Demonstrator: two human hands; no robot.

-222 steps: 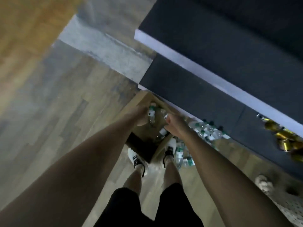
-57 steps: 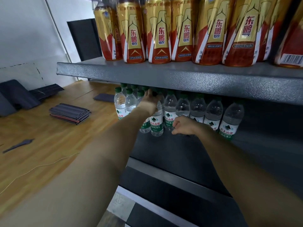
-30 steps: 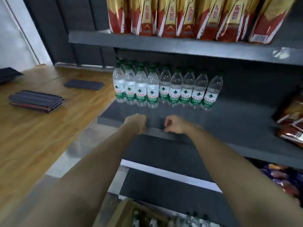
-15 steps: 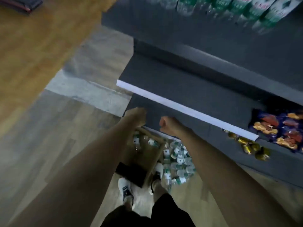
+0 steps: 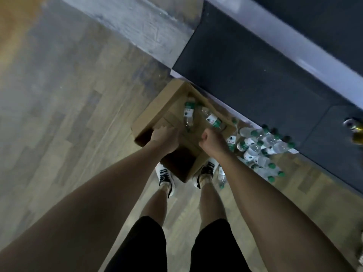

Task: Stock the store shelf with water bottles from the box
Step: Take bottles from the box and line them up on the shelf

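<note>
a: brown cardboard, that is the box [image 5: 155, 116], open on the wood floor [image 5: 64, 114] right against the base of the dark shelf [image 5: 245, 91]. i log two water bottles [image 5: 189, 112] lying on their sides inside it, green caps, white and green labels.

b: and the hands?

a: from my remote view, the left hand [image 5: 164, 137] is over the near left part of the box, back of the hand toward the camera, fingers bent downward. i cannot tell whether it holds anything. the right hand [image 5: 212, 141] is over the near right edge of the box, fingers curled in, thumb up; nothing visible in its grip, though the far side of the hand is hidden.

b: any stock outside the box?

a: yes. a loose pile of bottles [image 5: 259, 148] lies on the floor just to the right of the box, along the shelf base. one more bottle lies beside the right shoe [image 5: 206, 171].

b: stance?

a: the person stands with both feet at the near side of the box, left shoe [image 5: 165, 178] just beside its near corner. black shorts [image 5: 149, 246], bare forearms reaching down. picture is motion-blurred; label text unreadable.
</note>
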